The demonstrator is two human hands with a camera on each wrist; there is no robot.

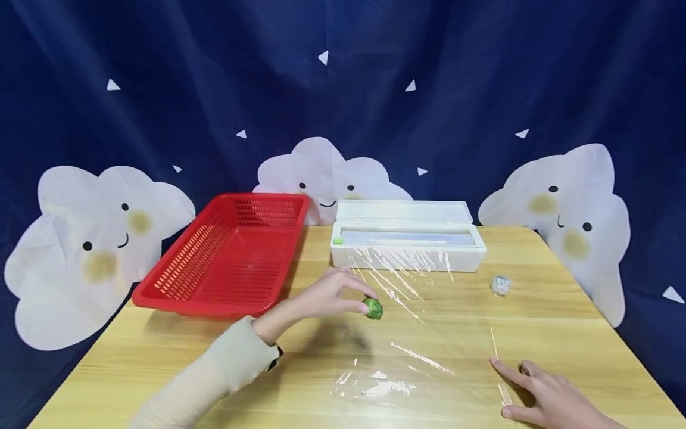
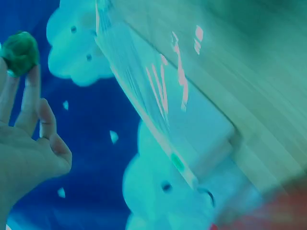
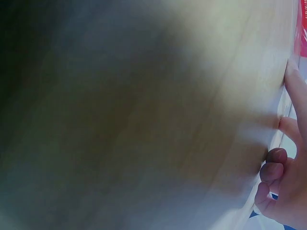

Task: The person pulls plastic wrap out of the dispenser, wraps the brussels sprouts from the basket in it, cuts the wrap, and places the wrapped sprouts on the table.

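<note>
Thumb and fingers of my left hand [image 1: 334,293] pinch a small round green vegetable, a Brussels sprout by its look [image 1: 373,308], held over the table. In the left wrist view the sprout [image 2: 20,53] sits at the fingertips. Below it, clear cling film [image 1: 423,357] lies spread over the wood, running out from a white film dispenser box [image 1: 409,257]. At the film's right edge, my right hand [image 1: 546,393] presses down with thumb and index finger spread apart. Its other fingers curl under, as the right wrist view shows.
A red plastic basket [image 1: 243,268] stands at the left of the wooden table [image 1: 546,322]. The dispenser's lid [image 1: 404,211] is raised at the back. Right of the dispenser sits a small film-wrapped ball [image 1: 501,285]. A dark blue curtain with clouds hangs behind.
</note>
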